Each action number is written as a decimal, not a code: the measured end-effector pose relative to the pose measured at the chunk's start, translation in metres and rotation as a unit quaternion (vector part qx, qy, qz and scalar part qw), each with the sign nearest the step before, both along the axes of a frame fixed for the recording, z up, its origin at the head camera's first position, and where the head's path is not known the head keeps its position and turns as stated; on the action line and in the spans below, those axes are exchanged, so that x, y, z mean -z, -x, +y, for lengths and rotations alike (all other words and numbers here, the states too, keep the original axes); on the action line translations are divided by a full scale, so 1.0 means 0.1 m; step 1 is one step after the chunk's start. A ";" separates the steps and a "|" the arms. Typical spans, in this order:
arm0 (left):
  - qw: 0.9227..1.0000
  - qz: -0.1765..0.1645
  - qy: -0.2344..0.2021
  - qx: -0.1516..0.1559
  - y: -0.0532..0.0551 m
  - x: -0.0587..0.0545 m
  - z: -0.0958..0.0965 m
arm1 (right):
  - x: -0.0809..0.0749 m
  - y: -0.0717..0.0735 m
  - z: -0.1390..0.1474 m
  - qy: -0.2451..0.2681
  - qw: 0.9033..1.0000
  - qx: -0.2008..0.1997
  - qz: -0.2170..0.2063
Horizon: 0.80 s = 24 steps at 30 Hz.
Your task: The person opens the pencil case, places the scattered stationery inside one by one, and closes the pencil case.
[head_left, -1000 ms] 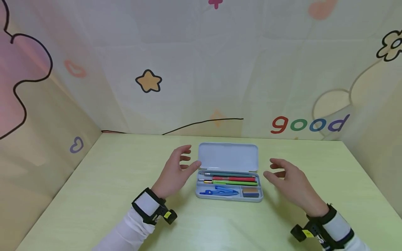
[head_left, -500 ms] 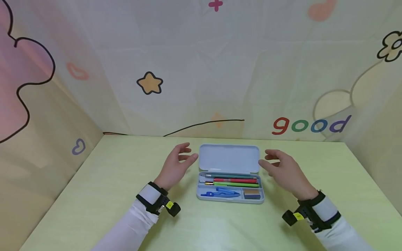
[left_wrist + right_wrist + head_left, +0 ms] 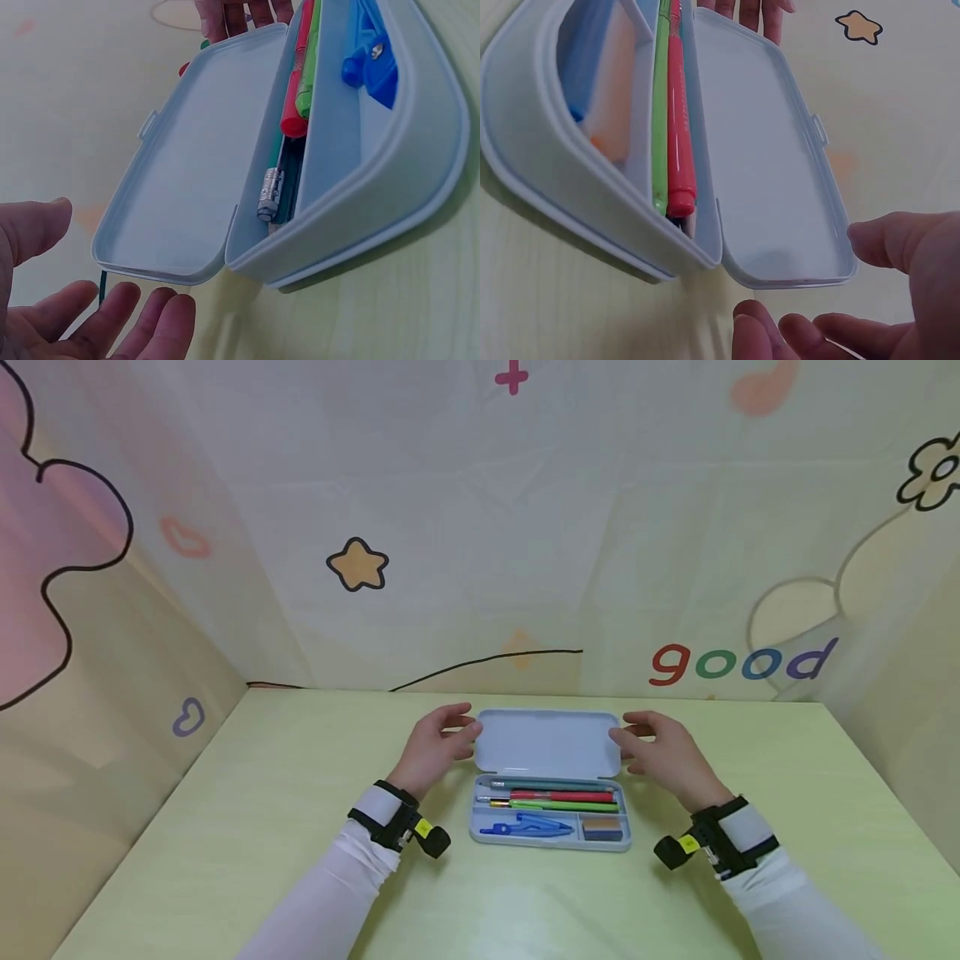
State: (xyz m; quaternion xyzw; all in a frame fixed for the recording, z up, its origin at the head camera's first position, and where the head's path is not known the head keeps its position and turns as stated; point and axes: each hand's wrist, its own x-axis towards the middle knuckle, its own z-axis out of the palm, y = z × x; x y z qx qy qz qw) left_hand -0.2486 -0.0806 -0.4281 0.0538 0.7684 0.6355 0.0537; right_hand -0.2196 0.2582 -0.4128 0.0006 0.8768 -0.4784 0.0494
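A pale blue pencil case stands on the table with its lid tipped back from the hinge. Inside lie a red pen, a green pen, a dark teal pencil, a blue compass and a two-tone eraser. At the lid's left side is my left hand, thumb by the upper corner, fingers loosely spread under the edge in the left wrist view. My right hand mirrors it on the right, thumb tip right at the lid's corner. Neither hand grips anything.
The pale green table runs back to a light printed cloth. Cloth also rises along the left and right sides. A small clasp juts from the lid's far edge.
Both hands have moved inward to the lid's sides, the right hand from farther out. The left drew back slightly, then came in again. The case and its contents have stayed put.
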 end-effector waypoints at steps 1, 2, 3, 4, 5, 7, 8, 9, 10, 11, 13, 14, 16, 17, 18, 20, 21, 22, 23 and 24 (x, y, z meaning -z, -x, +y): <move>1.000 -0.003 -0.001 0.003 0.01 0.02 0.01 | 0.02 0.01 0.01 0.002 1.000 0.002 -0.004; 1.000 -0.006 0.000 0.004 0.01 0.03 0.01 | 0.03 0.01 0.01 0.004 1.000 0.002 -0.007; 1.000 -0.008 0.001 0.005 0.02 0.05 0.01 | 0.04 0.01 0.02 0.006 1.000 0.002 -0.008; 1.000 -0.008 0.004 0.006 0.02 0.07 0.01 | 0.05 0.01 0.02 0.007 1.000 0.002 -0.009; 1.000 -0.007 0.003 0.006 0.02 0.08 0.01 | 0.06 0.01 0.02 0.008 1.000 0.001 -0.009; 1.000 -0.005 -0.001 0.006 0.03 0.10 0.01 | 0.07 0.01 0.03 0.012 1.000 0.000 -0.006; 1.000 -0.005 -0.004 0.006 0.03 0.11 0.01 | 0.07 0.01 0.03 0.015 1.000 0.000 -0.005; 1.000 -0.004 -0.006 0.007 0.03 0.11 0.01 | 0.07 0.01 0.03 0.016 1.000 0.000 -0.004; 1.000 -0.004 -0.007 0.008 0.03 0.12 0.01 | 0.07 0.01 0.03 0.016 1.000 -0.002 -0.004; 1.000 -0.005 -0.008 0.009 0.02 0.12 0.00 | 0.07 0.01 0.03 0.016 1.000 -0.002 -0.003; 1.000 -0.007 -0.005 0.009 0.02 0.13 0.00 | 0.07 0.01 0.03 0.015 1.000 -0.001 -0.002; 1.000 -0.006 -0.001 0.010 0.02 0.13 -0.01 | 0.07 0.00 0.03 0.014 1.000 -0.003 0.000; 1.000 -0.008 0.006 0.010 0.02 0.14 -0.01 | 0.07 0.00 0.03 0.013 1.000 -0.003 0.004; 1.000 -0.008 0.008 0.011 0.02 0.15 -0.01 | 0.08 0.01 0.03 0.013 1.000 -0.002 0.005; 1.000 -0.008 0.010 0.012 0.02 0.15 -0.01 | 0.08 0.01 0.04 0.013 1.000 -0.003 0.007; 1.000 -0.006 0.013 0.014 0.03 0.16 -0.01 | 0.08 0.01 0.04 0.013 1.000 -0.005 0.009; 1.000 -0.006 0.013 0.013 0.03 0.16 -0.01 | 0.08 0.01 0.04 0.013 1.000 -0.004 0.009; 1.000 -0.005 0.014 0.014 0.03 0.17 0.00 | 0.08 0.00 0.05 0.013 1.000 -0.005 0.010; 1.000 -0.003 0.017 0.014 0.03 0.17 0.00 | 0.09 0.01 0.05 0.014 1.000 -0.004 0.010; 1.000 0.000 0.020 0.013 0.03 0.18 0.00 | 0.09 0.00 0.05 0.015 1.000 -0.005 0.011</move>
